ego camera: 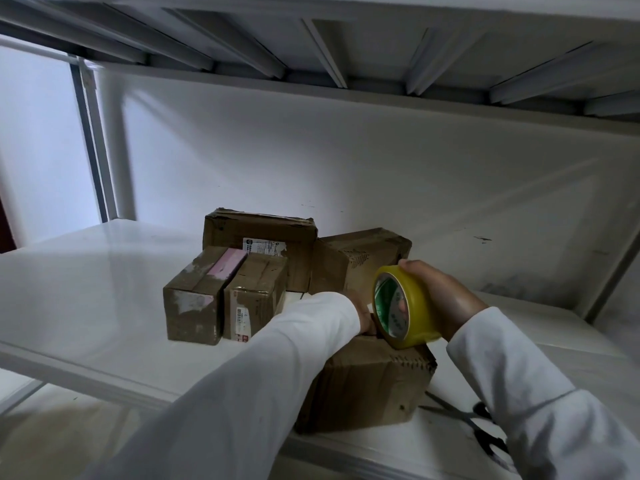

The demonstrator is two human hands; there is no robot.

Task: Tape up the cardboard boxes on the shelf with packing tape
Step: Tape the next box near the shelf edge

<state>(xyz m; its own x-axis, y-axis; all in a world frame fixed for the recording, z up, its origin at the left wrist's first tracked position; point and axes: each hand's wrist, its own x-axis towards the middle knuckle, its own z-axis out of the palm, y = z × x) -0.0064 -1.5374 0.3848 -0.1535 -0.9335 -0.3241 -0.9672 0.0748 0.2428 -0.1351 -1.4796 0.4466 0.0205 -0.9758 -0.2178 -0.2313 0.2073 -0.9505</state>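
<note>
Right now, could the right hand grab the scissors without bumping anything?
Probably yes, but not while it is full. The right hand grips the yellow tape roll on top of the nearest cardboard box. The scissors lie on the shelf just below that arm, with nothing visible between.

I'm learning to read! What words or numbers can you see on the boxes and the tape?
Tape roll: green and white print inside, too blurred to read.
Back box: white label, too small to read.
Front box: barcode sticker, digits too small.
Nothing can be read for sure.
</note>
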